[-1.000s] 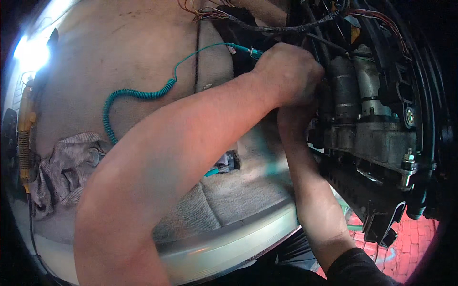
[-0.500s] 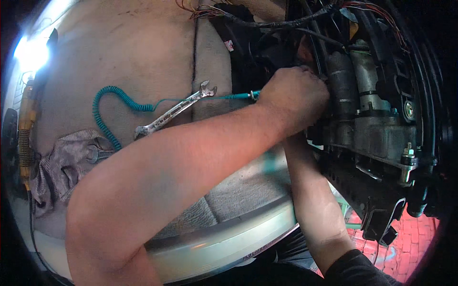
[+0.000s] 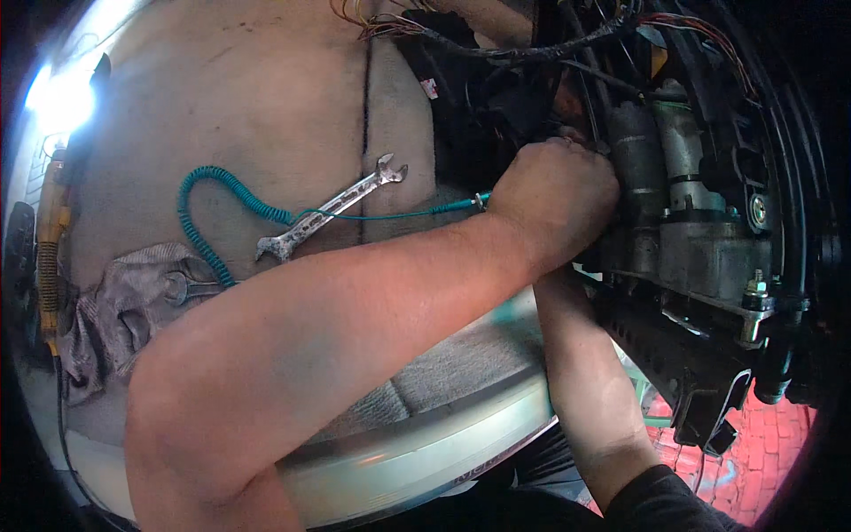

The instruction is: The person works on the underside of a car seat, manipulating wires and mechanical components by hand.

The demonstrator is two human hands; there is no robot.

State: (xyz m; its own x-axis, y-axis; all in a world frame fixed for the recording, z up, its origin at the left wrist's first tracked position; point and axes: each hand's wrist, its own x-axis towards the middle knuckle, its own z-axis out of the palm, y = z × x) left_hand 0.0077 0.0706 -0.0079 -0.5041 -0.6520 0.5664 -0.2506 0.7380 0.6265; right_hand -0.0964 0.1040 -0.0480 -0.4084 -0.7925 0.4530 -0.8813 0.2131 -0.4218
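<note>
My left hand [image 3: 557, 197] is closed, its back toward me, beside a dark cylindrical metal part of the machinery [image 3: 640, 168]. Its fingertips and whatever they grip are hidden. A teal coiled cord [image 3: 235, 197] runs across the carpet, and its end, with a metal fitting [image 3: 481, 201], passes behind my left wrist. From the lower right my right forearm [image 3: 589, 372] reaches up beneath the left one; the hand itself is hidden behind my left hand and the dark parts. On the carpet, left of my left hand, lies a double open-ended wrench [image 3: 332, 208].
A second wrench [image 3: 191, 288] lies on a crumpled grey rag [image 3: 115, 310]. A yellow work lamp [image 3: 51, 257] shines at the left. Loose wires [image 3: 496, 49] hang across the top. A pale sill [image 3: 425, 461] borders the grey carpet [image 3: 266, 89]; red paving [image 3: 771, 443] shows lower right.
The whole view has shifted a little, so things sit slightly lower and to the right. My hands stay at the same spot by the machinery.
</note>
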